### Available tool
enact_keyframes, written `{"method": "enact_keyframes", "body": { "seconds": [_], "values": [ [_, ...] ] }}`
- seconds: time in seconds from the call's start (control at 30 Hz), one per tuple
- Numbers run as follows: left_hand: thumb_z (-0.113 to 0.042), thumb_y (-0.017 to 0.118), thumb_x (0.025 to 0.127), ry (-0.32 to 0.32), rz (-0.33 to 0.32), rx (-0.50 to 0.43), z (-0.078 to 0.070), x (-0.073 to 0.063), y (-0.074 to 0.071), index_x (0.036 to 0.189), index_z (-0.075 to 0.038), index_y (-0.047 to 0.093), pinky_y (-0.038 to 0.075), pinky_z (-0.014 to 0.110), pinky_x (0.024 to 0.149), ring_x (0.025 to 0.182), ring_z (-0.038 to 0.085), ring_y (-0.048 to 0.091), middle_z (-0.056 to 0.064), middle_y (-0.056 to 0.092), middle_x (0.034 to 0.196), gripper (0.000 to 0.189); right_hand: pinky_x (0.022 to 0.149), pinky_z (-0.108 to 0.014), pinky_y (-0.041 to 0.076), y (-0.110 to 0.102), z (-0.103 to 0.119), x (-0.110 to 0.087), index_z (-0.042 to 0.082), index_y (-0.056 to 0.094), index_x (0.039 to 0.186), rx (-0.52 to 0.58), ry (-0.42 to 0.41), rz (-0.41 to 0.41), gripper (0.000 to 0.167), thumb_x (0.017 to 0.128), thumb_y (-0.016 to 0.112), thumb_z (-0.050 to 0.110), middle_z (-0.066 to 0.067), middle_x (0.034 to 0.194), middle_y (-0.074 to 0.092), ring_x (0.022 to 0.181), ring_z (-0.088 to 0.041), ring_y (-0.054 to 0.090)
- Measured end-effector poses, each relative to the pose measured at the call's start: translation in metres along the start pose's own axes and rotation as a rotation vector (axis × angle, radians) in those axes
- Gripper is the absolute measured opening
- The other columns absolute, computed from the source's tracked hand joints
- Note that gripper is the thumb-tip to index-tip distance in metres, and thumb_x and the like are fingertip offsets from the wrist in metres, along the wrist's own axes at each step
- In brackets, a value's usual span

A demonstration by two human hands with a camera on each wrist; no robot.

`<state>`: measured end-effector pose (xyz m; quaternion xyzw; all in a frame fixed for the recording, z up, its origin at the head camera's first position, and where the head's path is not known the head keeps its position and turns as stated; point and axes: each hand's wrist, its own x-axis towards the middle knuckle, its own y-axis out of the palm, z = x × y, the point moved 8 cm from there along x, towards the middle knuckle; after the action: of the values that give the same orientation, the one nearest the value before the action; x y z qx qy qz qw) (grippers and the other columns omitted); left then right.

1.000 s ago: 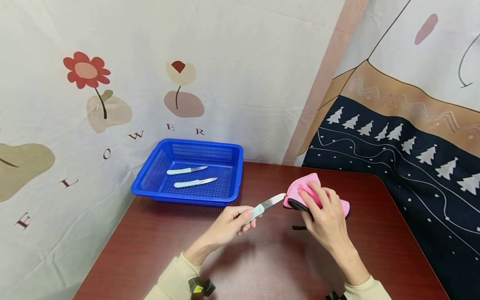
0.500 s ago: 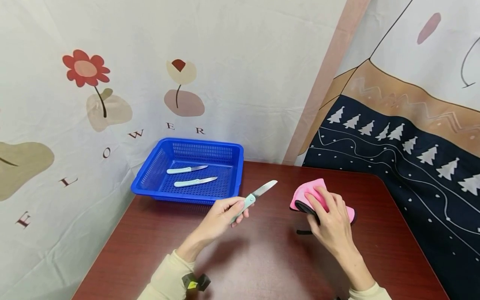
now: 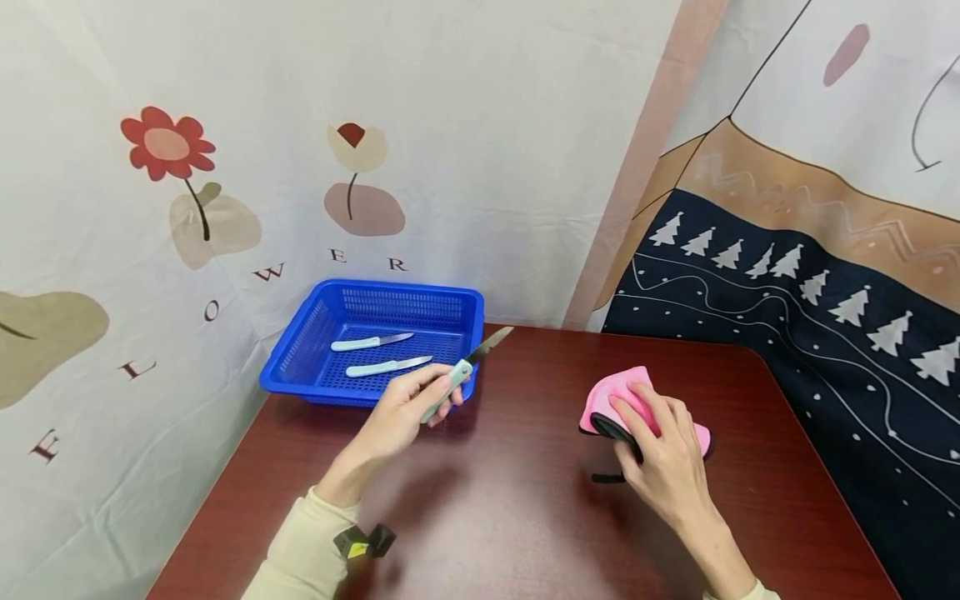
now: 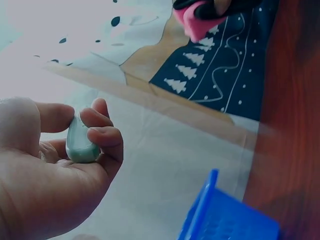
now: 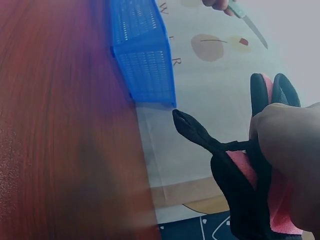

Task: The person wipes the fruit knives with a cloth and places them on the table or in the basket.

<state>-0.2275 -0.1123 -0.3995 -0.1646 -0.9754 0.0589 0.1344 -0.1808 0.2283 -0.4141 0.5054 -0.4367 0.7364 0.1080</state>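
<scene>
My left hand (image 3: pixel 408 410) grips a small knife (image 3: pixel 448 390) by its pale green handle, its blade unfolded and pointing up to the right, near the front right corner of the blue basket (image 3: pixel 481 321). In the left wrist view only the butt of the knife's handle (image 4: pixel 82 145) shows between the curled fingers. Two similar knives, the rear one (image 3: pixel 360 343) and the front one (image 3: pixel 375 368), lie in the basket with blades out. On the right, my right hand (image 3: pixel 667 458) holds a folded pink cloth (image 3: pixel 617 392) with black edging above the table. A black loop (image 5: pixel 192 130) hangs from it.
The brown table (image 3: pixel 525 500) carries the basket at its back left. A pale curtain (image 3: pixel 480 125) with printed flowers and letters hangs behind. Along the right side hangs a dark tree-patterned cloth (image 3: pixel 765 317).
My left hand has carried the knife leftward, away from the pink cloth and up to the basket's corner. My right hand has shifted slightly down, still holding the cloth.
</scene>
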Motion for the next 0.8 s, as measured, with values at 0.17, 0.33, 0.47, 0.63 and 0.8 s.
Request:
{"method": "enact_keyframes", "body": {
  "seconds": [0.17,0.33,0.47,0.63,0.8],
  "values": [
    [-0.012,0.05,0.12,0.014,-0.042,0.057,-0.005,0.002,-0.021,0.129,0.007,0.07,0.048,0.025,0.065,0.075,0.014,0.057,0.002,0.068,0.096,0.029,0.096,-0.05,0.044,-0.001,0.003,-0.001,0.009,0.082,0.132,0.009,-0.002,0.005,0.043,0.1,0.055,0.022,-0.026,0.141,0.072,0.109,-0.047,0.06],
    [-0.012,0.054,0.118,-0.008,-0.107,0.162,-0.008,0.003,-0.042,0.129,0.003,0.071,0.047,0.025,0.067,0.078,0.013,0.058,-0.004,0.067,0.095,0.025,0.095,-0.05,0.044,-0.002,0.004,-0.004,0.01,0.082,0.132,0.014,0.006,0.013,0.044,0.099,0.055,0.023,-0.025,0.141,0.072,0.108,-0.045,0.061],
    [-0.014,0.058,0.117,-0.011,-0.168,0.288,-0.013,0.004,-0.058,0.13,-0.001,0.073,0.046,0.024,0.066,0.081,0.012,0.058,0.004,0.069,0.097,0.024,0.093,-0.048,0.044,-0.002,0.003,-0.008,0.011,0.082,0.132,0.025,0.026,0.014,0.045,0.094,0.058,0.02,-0.024,0.141,0.073,0.109,-0.045,0.061],
    [-0.022,0.059,0.118,-0.006,-0.213,0.468,-0.017,0.007,-0.078,0.136,-0.007,0.072,0.052,0.021,0.076,0.09,0.009,0.066,0.011,0.076,0.107,0.027,0.09,-0.044,0.045,-0.002,0.002,-0.013,0.011,0.082,0.132,0.048,0.064,0.022,0.05,0.086,0.062,0.013,-0.023,0.141,0.073,0.11,-0.043,0.062],
    [-0.027,0.06,0.117,0.009,-0.223,0.614,-0.021,0.012,-0.097,0.137,-0.012,0.072,0.049,0.026,0.081,0.093,0.019,0.063,0.009,0.076,0.112,0.028,0.09,-0.042,0.045,-0.003,0.001,-0.017,0.011,0.082,0.131,0.076,0.096,0.032,0.053,0.081,0.066,0.007,-0.023,0.141,0.072,0.112,-0.042,0.062]
  ]
}}
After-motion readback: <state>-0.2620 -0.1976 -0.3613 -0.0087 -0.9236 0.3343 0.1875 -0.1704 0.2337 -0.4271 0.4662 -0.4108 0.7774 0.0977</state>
